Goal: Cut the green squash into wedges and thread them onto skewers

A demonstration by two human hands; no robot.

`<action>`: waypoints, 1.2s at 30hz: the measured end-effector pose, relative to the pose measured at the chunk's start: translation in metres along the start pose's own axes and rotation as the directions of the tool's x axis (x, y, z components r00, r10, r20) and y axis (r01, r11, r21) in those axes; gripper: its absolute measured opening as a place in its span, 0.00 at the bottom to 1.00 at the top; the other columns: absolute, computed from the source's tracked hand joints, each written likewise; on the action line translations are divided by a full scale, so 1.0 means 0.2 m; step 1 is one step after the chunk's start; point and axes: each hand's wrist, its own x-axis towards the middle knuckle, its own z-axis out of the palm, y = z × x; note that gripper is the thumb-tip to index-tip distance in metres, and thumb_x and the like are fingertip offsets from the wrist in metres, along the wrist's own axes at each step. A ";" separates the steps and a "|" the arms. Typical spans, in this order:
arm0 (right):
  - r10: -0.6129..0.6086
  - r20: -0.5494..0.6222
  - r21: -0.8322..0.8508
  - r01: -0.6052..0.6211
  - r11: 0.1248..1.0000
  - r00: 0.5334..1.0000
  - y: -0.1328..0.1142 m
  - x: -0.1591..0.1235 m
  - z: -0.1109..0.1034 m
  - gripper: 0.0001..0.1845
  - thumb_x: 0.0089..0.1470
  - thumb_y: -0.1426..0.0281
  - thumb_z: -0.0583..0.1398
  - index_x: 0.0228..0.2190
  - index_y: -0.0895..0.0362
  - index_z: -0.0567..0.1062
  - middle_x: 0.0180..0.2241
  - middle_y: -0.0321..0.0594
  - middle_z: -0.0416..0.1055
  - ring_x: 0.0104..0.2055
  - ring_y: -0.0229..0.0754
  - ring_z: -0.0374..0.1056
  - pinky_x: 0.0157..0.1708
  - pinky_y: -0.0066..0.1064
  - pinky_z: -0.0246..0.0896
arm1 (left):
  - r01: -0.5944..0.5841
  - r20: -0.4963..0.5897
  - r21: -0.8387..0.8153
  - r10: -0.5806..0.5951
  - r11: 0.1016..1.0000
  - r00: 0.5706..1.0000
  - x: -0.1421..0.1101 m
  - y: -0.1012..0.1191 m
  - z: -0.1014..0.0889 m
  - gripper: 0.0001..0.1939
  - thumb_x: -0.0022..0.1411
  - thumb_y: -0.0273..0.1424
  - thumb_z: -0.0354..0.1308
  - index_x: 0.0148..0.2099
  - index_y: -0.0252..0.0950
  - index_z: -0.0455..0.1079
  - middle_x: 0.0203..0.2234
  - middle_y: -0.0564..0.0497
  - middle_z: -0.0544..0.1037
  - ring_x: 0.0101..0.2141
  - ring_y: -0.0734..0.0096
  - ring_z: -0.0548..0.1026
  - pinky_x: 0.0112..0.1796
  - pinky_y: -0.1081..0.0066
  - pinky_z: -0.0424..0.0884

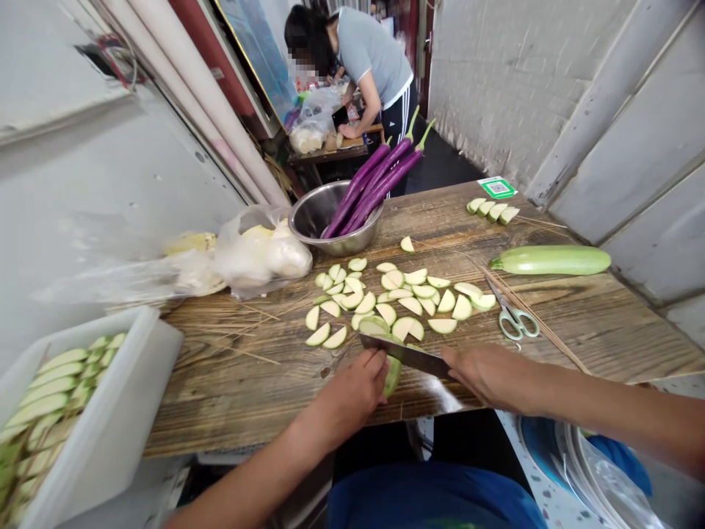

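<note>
At the table's near edge my left hand (358, 382) is closed on a piece of pale green zucchini (393, 376), its fingertips beside the blade. In my right hand (485, 373) is the handle of a kitchen knife (407, 355), whose blade lies across the zucchini. Just beyond the blade spread many half-round zucchini slices (386, 313), white inside with green skin. A whole zucchini (554, 259) lies at the right of the table. Scissors (515, 316) with pale green handles rest nearer, beside thin wooden skewers (543, 332).
A metal bowl (308, 213) holds long purple eggplants (366, 192). Plastic bags (264, 246) stand left of it, near loose skewers. At the left, a white bin (118, 411) contains skewered slices. More slices (492, 211) sit near a green card (498, 187). Another person (369, 59) bends over a farther table.
</note>
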 end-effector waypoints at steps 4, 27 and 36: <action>0.037 -0.020 0.032 -0.036 0.999 0.999 0.04 0.02 0.04 0.08 0.56 0.72 0.48 0.35 0.60 0.65 0.25 0.44 0.72 0.25 0.41 0.67 0.21 0.28 0.45 | 0.025 0.002 -0.005 -0.025 1.000 1.000 -0.01 0.01 -0.02 0.21 0.58 0.32 0.53 0.52 0.27 0.59 0.47 0.37 0.66 0.47 0.57 0.65 0.44 0.60 0.68; 0.039 -0.040 -0.052 -0.041 0.998 0.998 -0.04 -0.07 -0.08 0.06 0.53 0.76 0.52 0.36 0.61 0.65 0.25 0.43 0.73 0.25 0.42 0.69 0.20 0.28 0.45 | 0.067 -0.036 -0.021 -0.067 0.998 0.997 -0.01 0.03 0.00 0.17 0.58 0.27 0.53 0.50 0.27 0.63 0.45 0.38 0.68 0.45 0.59 0.67 0.44 0.60 0.68; 0.025 -0.027 -0.027 -0.026 0.999 0.999 -0.04 -0.02 0.00 0.06 0.54 0.75 0.52 0.35 0.62 0.67 0.26 0.47 0.73 0.27 0.44 0.69 0.22 0.30 0.49 | 0.050 -0.092 -0.058 -0.056 0.997 0.994 -0.01 0.02 0.02 0.17 0.59 0.28 0.51 0.50 0.30 0.62 0.44 0.40 0.69 0.46 0.60 0.67 0.44 0.61 0.68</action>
